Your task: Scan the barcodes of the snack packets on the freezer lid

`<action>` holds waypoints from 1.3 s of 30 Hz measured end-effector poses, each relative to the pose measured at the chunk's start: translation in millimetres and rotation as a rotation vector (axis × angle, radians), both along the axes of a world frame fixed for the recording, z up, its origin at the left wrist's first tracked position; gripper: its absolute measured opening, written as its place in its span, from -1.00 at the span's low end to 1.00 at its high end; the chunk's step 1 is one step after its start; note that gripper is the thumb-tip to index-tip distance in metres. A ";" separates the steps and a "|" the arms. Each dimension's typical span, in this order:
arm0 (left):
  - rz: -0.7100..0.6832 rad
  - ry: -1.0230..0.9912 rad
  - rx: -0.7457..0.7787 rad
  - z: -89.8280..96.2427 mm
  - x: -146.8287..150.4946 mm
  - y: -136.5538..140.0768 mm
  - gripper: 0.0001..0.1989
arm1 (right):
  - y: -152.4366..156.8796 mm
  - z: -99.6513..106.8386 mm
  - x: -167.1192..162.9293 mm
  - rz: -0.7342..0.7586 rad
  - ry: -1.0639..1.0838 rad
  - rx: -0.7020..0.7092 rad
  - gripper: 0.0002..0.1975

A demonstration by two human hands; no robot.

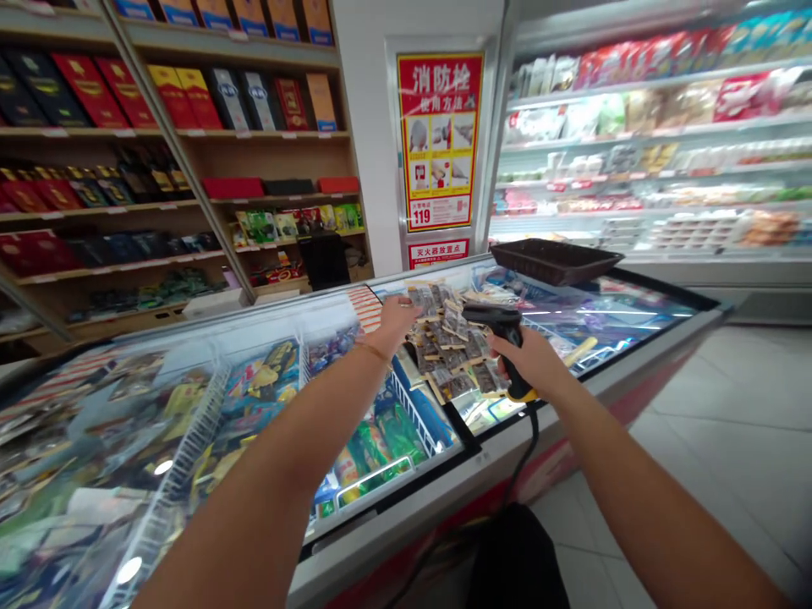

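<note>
My right hand [529,359] is wrapped round the grip of a black pistol-shaped barcode scanner [493,316] with a yellow base. Its dark cord [529,448] hangs down over the freezer's front edge. The scanner points left over a pile of small clear packets [447,347] with dark contents and tan edges. These packets lie on the glass top of a chest freezer [609,372]. At the pile's far left edge is my left hand [394,323], its fingers curled together close to the packets. What they hold, if anything, is hidden. A band circles that wrist.
A dark brown plastic tray [551,260] rests on the freezer's far right. Frozen bags [381,440] and wire dividers [200,423] show under the glass. Shelves of boxes [247,97] stand behind at left, a lit refrigerated display [653,161] at right. A red poster [441,139] hangs between.
</note>
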State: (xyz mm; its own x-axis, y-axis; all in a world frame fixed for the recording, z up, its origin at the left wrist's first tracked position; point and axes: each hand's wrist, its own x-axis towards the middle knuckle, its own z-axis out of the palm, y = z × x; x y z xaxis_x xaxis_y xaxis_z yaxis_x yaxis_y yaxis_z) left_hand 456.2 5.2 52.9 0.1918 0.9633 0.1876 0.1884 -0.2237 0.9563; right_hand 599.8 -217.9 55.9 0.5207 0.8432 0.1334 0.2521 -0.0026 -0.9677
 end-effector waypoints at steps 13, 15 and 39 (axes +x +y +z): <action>0.113 0.412 0.165 -3.9 -19.8 8.4 -0.46 | 16.3 -1.9 -24.9 0.062 0.044 -0.022 -0.73; 0.164 0.457 0.147 -8.4 -49.0 15.1 -0.49 | 25.1 -0.9 -41.7 0.095 0.038 -0.019 -0.73; 0.748 1.029 -0.043 -51.3 -455.0 47.7 -0.16 | 116.1 -38.4 -224.5 0.515 0.005 -0.037 -0.71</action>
State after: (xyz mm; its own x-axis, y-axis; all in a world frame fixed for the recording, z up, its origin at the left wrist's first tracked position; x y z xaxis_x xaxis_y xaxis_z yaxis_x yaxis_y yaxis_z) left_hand 1.2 52.9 1.7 -0.3607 0.9007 0.2422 0.9112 0.2848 0.2978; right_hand 375.3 -101.9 17.5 0.0371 0.9946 0.0973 0.2245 0.0866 -0.9706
